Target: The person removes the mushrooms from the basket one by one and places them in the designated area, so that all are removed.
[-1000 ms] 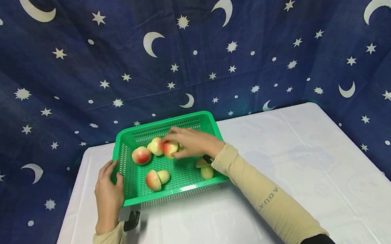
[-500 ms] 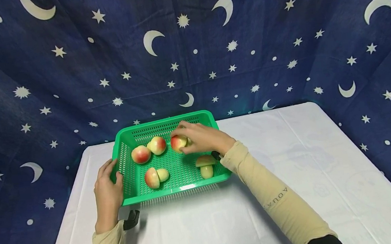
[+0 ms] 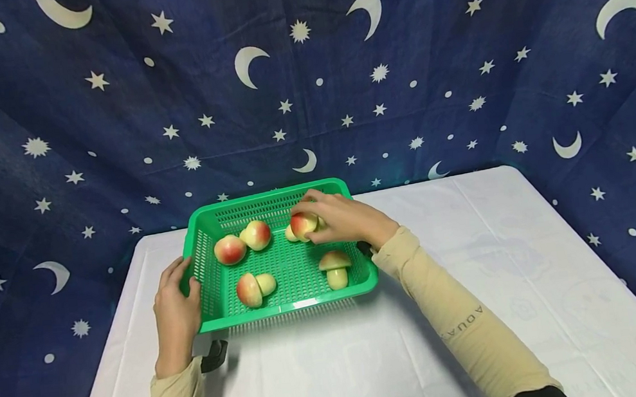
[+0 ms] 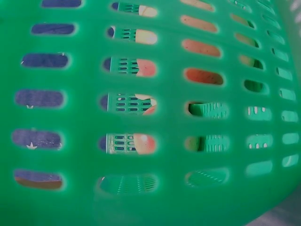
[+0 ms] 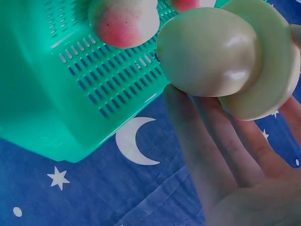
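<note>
A green slotted plastic basket (image 3: pixel 232 322) stands on the white-covered table. My right hand (image 3: pixel 346 218) holds a toy mushroom (image 3: pixel 303 223) with a red-yellow cap by its thumb and fingers, over the basket's right part. In the right wrist view this mushroom (image 5: pixel 207 52) shows a pale rounded stem and a cap underside. My left hand (image 3: pixel 177 310) rests against the basket's left rim; only the slotted outer wall (image 4: pixel 169 113) fills the left wrist view. Inside lie a red round-capped piece (image 3: pixel 230 250), two mushrooms (image 3: pixel 256 235) (image 3: pixel 249 290) on their sides, and an upright brown-capped mushroom (image 3: pixel 334 263).
The white tablecloth (image 3: pixel 291 382) extends in front of the basket and to its right. A dark blue curtain (image 3: pixel 210 54) with moons and stars hangs behind and at the sides. Black straps sit at both wrists.
My right hand has moved to the right and slightly back with the mushroom, away from the mushroom at the back left. My left hand has stayed at the rim.
</note>
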